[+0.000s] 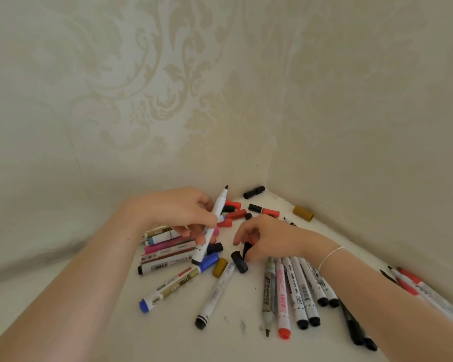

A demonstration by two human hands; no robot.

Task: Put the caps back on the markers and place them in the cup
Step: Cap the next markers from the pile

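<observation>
Cream damask wallpaper (168, 87) fills both walls of the corner, and down below a white tabletop (168, 330) is littered with markers and loose caps.

From the head camera: the left hand (178, 212) comes in from the lower left, forearm angled up toward the corner, fingers curled round a white marker (211, 226). That marker is uncapped, its dark tip pointing up and away, its black butt end low over the pile. Thumb and fingertips pinch it around mid-barrel.

Over to the right hand (262, 239), wrist wearing a thin silver bracelet (330, 256). Its forearm runs in from the lower right. Fingers are bunched downward, pinching a small dark cap (246, 250); there's a glimpse of red between the fingers too, but I cannot tell what it belongs to. Just beside those fingertips lies a black cap (239, 262) on the table.

Under the left hand, a stack of markers (168, 249) lies side by side, pink, white and gold among them. A gold-labelled marker with blue cap (177, 286) lies diagonally in front. Below the right wrist, a row of white markers (298, 291) fans out. Red caps (236, 212) and black ones cluster near the corner, with a gold cap (303, 213) apart by the right wall. No cup is in view.
</observation>
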